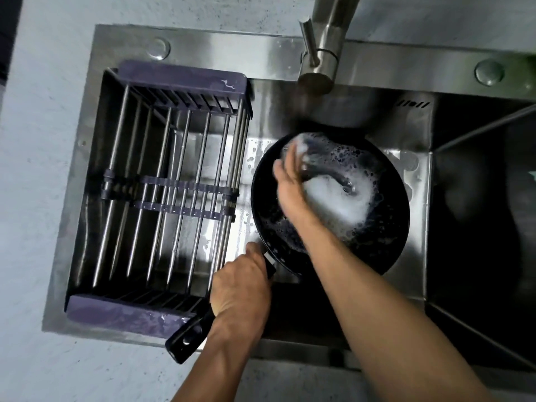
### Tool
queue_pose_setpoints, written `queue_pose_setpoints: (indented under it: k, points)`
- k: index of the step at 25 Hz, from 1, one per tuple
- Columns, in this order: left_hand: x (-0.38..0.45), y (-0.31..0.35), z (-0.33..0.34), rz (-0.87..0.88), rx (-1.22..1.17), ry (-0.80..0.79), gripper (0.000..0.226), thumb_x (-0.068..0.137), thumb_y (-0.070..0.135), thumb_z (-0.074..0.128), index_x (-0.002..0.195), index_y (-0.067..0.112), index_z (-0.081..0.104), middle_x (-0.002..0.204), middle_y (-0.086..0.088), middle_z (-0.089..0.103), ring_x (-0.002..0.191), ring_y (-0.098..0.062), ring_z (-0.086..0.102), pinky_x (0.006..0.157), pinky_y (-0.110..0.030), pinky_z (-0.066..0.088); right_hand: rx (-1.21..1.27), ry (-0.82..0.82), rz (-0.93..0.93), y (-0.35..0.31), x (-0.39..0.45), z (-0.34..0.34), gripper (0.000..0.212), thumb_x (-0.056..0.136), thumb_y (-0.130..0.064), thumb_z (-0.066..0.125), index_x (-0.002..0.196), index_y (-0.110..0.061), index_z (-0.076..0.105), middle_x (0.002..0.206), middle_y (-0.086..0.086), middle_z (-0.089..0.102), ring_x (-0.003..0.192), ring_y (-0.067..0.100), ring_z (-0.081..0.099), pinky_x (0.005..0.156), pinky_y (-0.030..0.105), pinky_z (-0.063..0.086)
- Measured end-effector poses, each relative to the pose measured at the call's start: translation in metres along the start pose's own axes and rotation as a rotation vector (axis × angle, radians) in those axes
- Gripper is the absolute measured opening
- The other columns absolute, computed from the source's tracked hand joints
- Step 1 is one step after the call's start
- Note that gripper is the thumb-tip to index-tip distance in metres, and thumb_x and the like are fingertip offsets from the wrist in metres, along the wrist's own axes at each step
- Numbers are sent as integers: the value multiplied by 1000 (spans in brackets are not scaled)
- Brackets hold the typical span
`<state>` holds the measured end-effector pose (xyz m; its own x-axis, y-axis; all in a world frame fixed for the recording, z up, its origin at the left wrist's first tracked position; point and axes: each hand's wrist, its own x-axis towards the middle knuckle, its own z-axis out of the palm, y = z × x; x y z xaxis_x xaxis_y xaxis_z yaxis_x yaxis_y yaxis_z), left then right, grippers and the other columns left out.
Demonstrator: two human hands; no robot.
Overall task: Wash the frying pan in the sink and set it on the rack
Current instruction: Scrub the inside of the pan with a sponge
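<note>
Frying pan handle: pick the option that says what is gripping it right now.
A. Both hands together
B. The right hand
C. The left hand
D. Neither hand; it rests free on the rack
C. The left hand is curled round the black handle of the frying pan, while the right hand is inside the soapy pan, scrubbing with something blurred by foam.

Black frying pan [374, 233], round, interior coated with white suds and bubbles, sits in the steel sink [333, 117] basin below the tap, handle pointing toward the near-left rim beside the rack [162, 181], a purple-ended, metal-rod frame spanning the sink's left part.
</note>
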<state>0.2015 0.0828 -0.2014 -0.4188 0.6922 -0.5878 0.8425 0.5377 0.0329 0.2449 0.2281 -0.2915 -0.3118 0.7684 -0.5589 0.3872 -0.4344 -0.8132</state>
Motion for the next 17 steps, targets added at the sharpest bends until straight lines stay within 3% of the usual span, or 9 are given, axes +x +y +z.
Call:
queue_pose_setpoints:
  k: [3,7,9,11,12,14,16,17]
  points:
    - [-2,1,-2,54,65,-9,16,101,29,47,113,20,42,100,0,67,93,-22,68,67,-31,44,117,-304,-108,-6,-40,18,57,110,-37,18,155,-33,-17,161,-10,-29,149,9,-20,117,42,-12]
    - [0,2,-1,45,33,4,14,102,30,46,112,20,43,97,1,67,90,-22,67,64,-30,38,26,-109,-47,-21,-11,-3,65,106,-51,21,155,-34,-18,160,-13,-29,147,8,-23,122,54,-11]
    - [-1,1,-2,44,43,1,16,102,31,45,114,19,43,100,0,67,92,-22,67,65,-31,40,8,-225,4,-8,-15,15,61,110,-36,21,157,-24,-15,162,-8,-26,149,11,-19,123,44,-9]
    - [-2,2,-2,60,56,-8,19,101,29,48,116,18,42,101,0,66,93,-21,67,67,-30,43,-179,-403,148,36,-32,20,54,111,-25,19,157,-16,-8,165,0,-17,153,16,-11,125,39,-3]
    - [-3,2,-2,67,59,-9,18,101,27,48,116,18,42,100,0,66,92,-21,67,66,-29,42,-338,-497,186,83,-38,15,56,110,-38,21,156,-21,-6,165,-2,-13,154,19,-10,125,43,-2]
    - [-4,2,-3,62,66,-6,16,101,23,48,116,18,42,98,1,66,90,-20,68,63,-29,40,-534,-630,196,133,-33,-4,64,95,-71,19,147,-43,-7,159,-23,-12,153,14,-13,124,49,-10]
    - [-3,3,-3,60,78,-7,17,101,25,48,116,19,41,98,1,67,90,-19,68,63,-29,39,-519,-665,91,90,-29,-21,59,90,-79,17,141,-64,-9,149,-41,-23,146,-2,-23,117,40,-23]
    - [-4,2,-1,62,66,-8,17,102,27,47,116,19,41,98,1,67,90,-19,67,62,-28,38,-460,-633,-35,60,-23,-23,58,95,-73,22,142,-65,-10,152,-37,-26,144,-4,-26,111,35,-24]
